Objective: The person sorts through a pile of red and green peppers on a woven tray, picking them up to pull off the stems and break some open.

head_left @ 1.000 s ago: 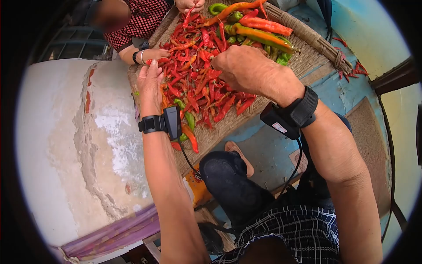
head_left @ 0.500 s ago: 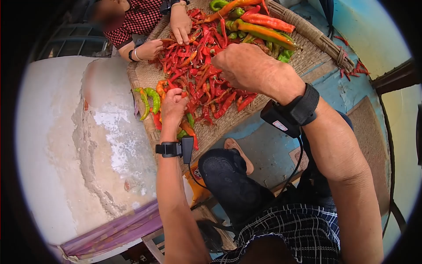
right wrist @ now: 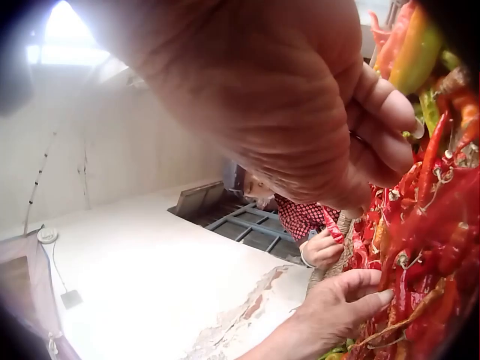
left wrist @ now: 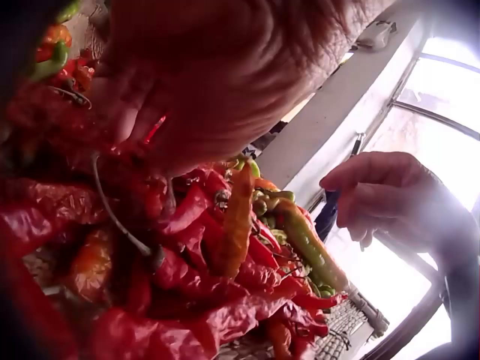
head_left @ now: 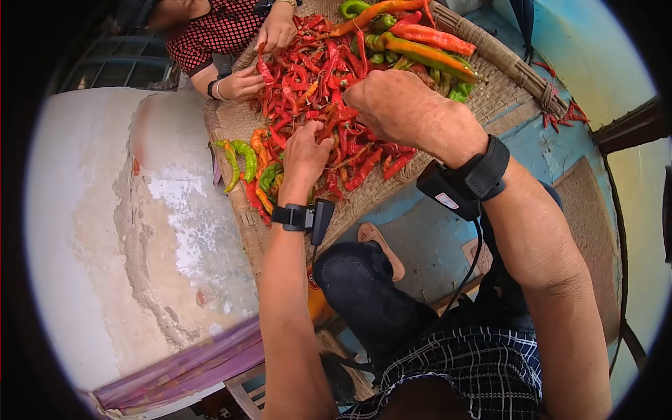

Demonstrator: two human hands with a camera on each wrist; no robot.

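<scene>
Bent down into a heap of red chili peppers [head_left: 301, 91], my left hand [head_left: 308, 152] has its fingers among them. In the right wrist view the thumb and fingers of that left hand [right wrist: 330, 311] lie on the chilies, not closed round one. My right hand [head_left: 402, 105] is over the right side of the heap, palm down. Loosely curled fingers with nothing visible in them show on the right hand [left wrist: 390, 196] in the left wrist view. Near the left wrist lie green peppers [head_left: 245, 159] and orange ones [head_left: 260, 143].
The heap lies on a woven mat [head_left: 234, 126] with a rolled edge [head_left: 504, 59]. Large orange and green peppers [head_left: 434, 56] are at its far right. Across from me another person's hands [head_left: 241, 84] handle chilies. A cracked wall [head_left: 140, 210] stands at left.
My left hand has moved right from the mat's left edge into the red chilies, uncovering green and orange peppers. The right hand has barely moved. The other person's hands have shifted over the heap.
</scene>
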